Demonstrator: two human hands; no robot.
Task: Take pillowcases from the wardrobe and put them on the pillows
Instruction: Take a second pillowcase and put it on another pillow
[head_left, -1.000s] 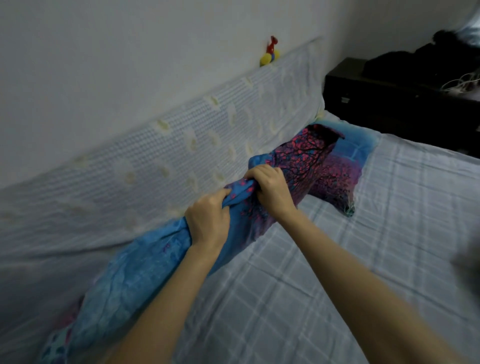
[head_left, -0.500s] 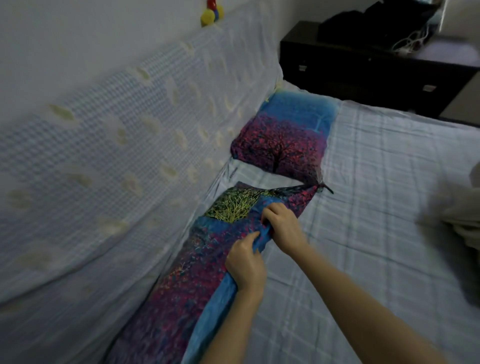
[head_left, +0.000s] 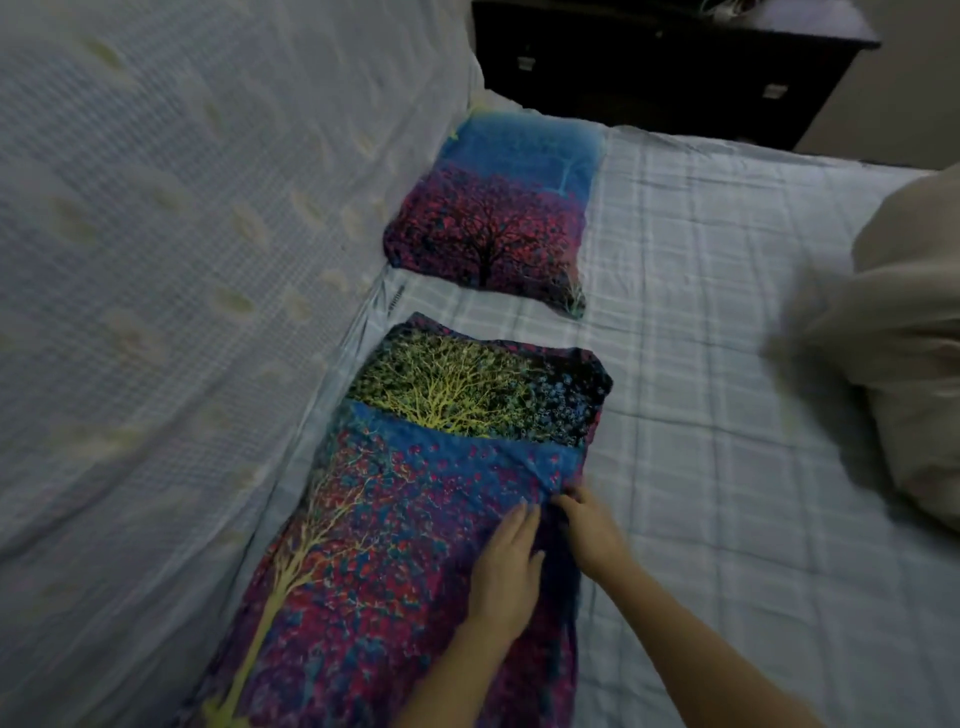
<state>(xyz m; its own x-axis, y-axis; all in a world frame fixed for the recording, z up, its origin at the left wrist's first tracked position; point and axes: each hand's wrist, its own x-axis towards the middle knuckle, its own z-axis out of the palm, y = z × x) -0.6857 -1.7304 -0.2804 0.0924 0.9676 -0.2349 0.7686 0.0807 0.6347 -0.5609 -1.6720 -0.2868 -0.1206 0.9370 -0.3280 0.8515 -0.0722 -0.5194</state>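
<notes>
Lower centre: left hand (head_left: 506, 566) presses flat on the pillowcase (head_left: 395, 545); right hand (head_left: 587, 525) pinches its edge. A hard tug could bunch the cloth.

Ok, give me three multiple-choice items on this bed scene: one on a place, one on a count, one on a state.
1. Where does the far pillow lie?
A. against the covered headboard, near the dark cabinet
B. on the floor
C. on the cabinet

2. How many tree-print pillows are on the bed sheet?
A. one
B. two
C. four

3. How is the left hand?
A. fingers flat on the near pillow
B. raised in the air
C. gripping the beige bedding

Answers: 1 A, it lies by the headboard below the cabinet. 2 B, near and far pillow. 3 A, straight fingers rest on the print beside the right hand.
</notes>
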